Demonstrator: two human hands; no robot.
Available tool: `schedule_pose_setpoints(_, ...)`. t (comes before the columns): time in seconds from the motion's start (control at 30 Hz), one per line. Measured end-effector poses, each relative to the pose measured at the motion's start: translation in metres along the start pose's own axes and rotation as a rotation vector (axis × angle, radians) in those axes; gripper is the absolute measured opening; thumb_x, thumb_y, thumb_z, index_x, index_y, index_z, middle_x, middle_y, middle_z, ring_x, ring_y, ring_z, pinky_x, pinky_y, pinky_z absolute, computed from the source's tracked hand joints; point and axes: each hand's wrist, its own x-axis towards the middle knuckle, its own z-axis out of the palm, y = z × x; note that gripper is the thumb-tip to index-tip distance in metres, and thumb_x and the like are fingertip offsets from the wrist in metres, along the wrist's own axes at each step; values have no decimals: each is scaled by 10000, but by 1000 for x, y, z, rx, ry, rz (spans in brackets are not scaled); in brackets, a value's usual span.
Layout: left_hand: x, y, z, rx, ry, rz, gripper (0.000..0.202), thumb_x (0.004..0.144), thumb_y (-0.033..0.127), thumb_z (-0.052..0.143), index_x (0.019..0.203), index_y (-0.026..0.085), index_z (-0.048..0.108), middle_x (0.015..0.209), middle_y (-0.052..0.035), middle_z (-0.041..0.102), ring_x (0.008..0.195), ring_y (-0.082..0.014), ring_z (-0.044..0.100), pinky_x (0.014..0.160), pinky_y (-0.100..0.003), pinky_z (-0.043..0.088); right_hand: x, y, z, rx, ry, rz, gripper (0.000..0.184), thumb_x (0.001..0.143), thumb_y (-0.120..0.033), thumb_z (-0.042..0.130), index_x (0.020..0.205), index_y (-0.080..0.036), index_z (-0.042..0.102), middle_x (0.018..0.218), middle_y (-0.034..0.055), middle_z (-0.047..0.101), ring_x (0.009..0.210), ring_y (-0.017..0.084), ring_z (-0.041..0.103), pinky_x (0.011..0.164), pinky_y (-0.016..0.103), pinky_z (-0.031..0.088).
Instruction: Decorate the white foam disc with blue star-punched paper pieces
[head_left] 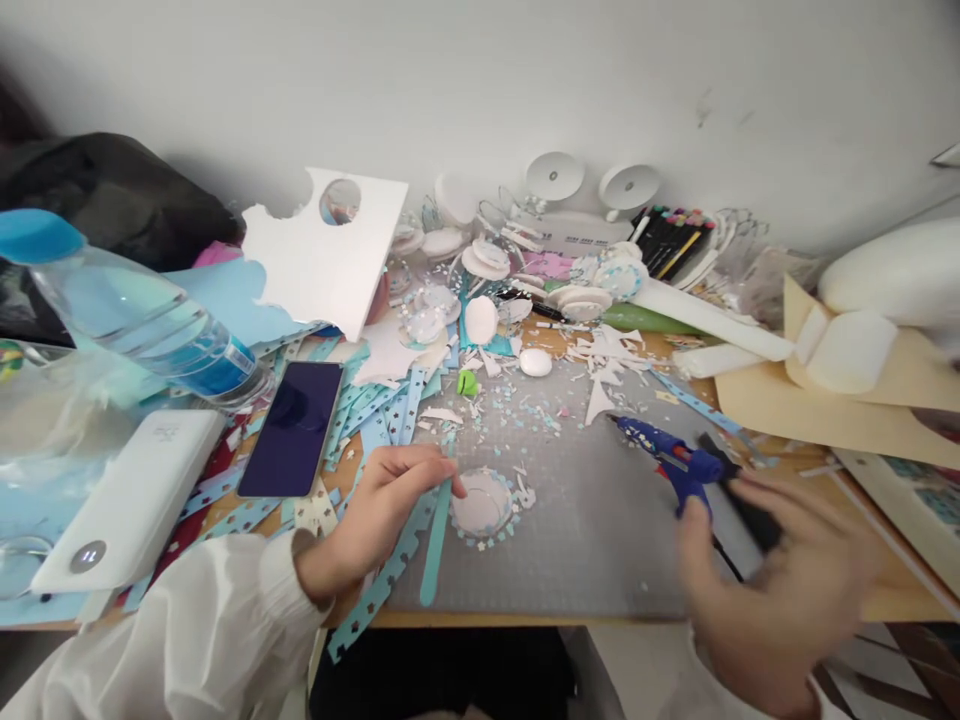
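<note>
My left hand (390, 495) is closed in a pinch around the upper part of a narrow teal stick (433, 555). Its fingertips are at the left edge of a round white disc (482, 503), whose rim carries small blue and white pieces. To the right, my right hand (776, 560) is blurred by motion, with thumb and fingers apart. It reaches around the handle end of a blue hot glue gun (667, 450); whether it touches the handle I cannot tell. The gun's nozzle points left, beside a white paper scrap (598, 402).
A grey cutting mat (585, 540) bears many paper bits. Left are a phone (292, 430), a white power bank (131, 500), a tilted water bottle (157, 320) and punched blue strips (375, 600). White discs (487, 258) and pens (675, 240) crowd the back.
</note>
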Motion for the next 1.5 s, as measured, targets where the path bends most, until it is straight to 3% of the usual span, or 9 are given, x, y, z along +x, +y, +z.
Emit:
schedule_pose_setpoints(0.1, -4, 10, 10, -43, 67, -49, 309, 830, 288, 595, 580, 168, 731, 584, -22, 614, 599, -127, 443, 599, -268, 350, -4, -40, -1, 218, -75, -527, 284, 746, -218, 697, 1018, -246, 618, 935, 71, 706, 866, 252, 674, 781, 427, 573)
schedule_pose_setpoints(0.2, -8, 17, 20, -95, 82, -78, 297, 793, 311, 600, 559, 160, 706, 525, -12, 540, 556, -123, 405, 550, -267, 331, 0, -73, 9, 369, -229, -921, 268, 798, -199, 677, 1058, -248, 636, 1022, 43, 735, 980, 211, 677, 878, 358, 583)
schedule_pose_setpoints(0.27, -9, 19, 25, -115, 107, -89, 308, 769, 349, 630, 526, 162, 649, 505, 4, 478, 541, -118, 389, 526, -259, 321, 8, -89, 16, 414, -247, -1001, 211, 858, -146, 594, 1055, -202, 647, 1023, 61, 744, 1012, 198, 672, 918, 335, 574)
schedule_pose_setpoints(0.4, -8, 18, 31, -115, 127, -84, 409, 768, 407, 671, 477, 158, 525, 514, 31, 378, 541, -97, 344, 524, -239, 300, 24, -98, 34, 613, -58, -1048, 211, 903, -81, 451, 942, -136, 652, 867, 102, 745, 857, 197, 691, 792, 325, 621)
schedule_pose_setpoints(0.5, -1, 17, 29, -48, 11, -102, 442, 844, 452, 599, 525, 150, 552, 521, 44, 322, 530, -89, 295, 517, -240, 262, 27, -87, 50, 732, -90, -953, 180, 896, -84, 480, 1013, -138, 606, 920, 116, 735, 896, 212, 689, 767, 363, 620)
schedule_pose_setpoints(0.7, 20, -4, 2, 469, 11, 124, 331, 954, 367, 444, 862, 150, 676, 718, -8, 548, 702, -141, 489, 661, -264, 363, 27, -63, 87, 1089, -270, -79, 164, 889, -140, 569, 1005, -247, 524, 853, 56, 680, 778, 202, 688, 657, 367, 571)
schedule_pose_setpoints(0.87, 28, -18, -10, 758, -250, 267, 263, 927, 287, 490, 729, 146, 591, 691, -5, 488, 689, -145, 464, 663, -276, 350, 24, -60, 101, 1224, -530, 288, 67, 921, -275, 562, 892, -231, 521, 763, -6, 547, 634, 128, 572, 576, 276, 501)
schedule_pose_setpoints(1.17, 23, -13, -8, 616, -460, 306, 192, 902, 135, 470, 714, 169, 458, 679, 16, 461, 683, -126, 425, 658, -256, 334, 20, -67, 85, 1310, -829, 346, 63, 956, -280, 504, 925, -225, 507, 731, -24, 505, 637, 105, 510, 569, 235, 437)
schedule_pose_setpoints(1.5, 22, -13, -7, 519, -461, 252, 215, 903, 127, 447, 696, 177, 415, 664, 24, 424, 660, -120, 400, 635, -248, 329, 18, -75, 81, 1303, -911, 295, 38, 936, -194, 508, 909, -220, 505, 764, -18, 507, 661, 104, 515, 586, 233, 430)
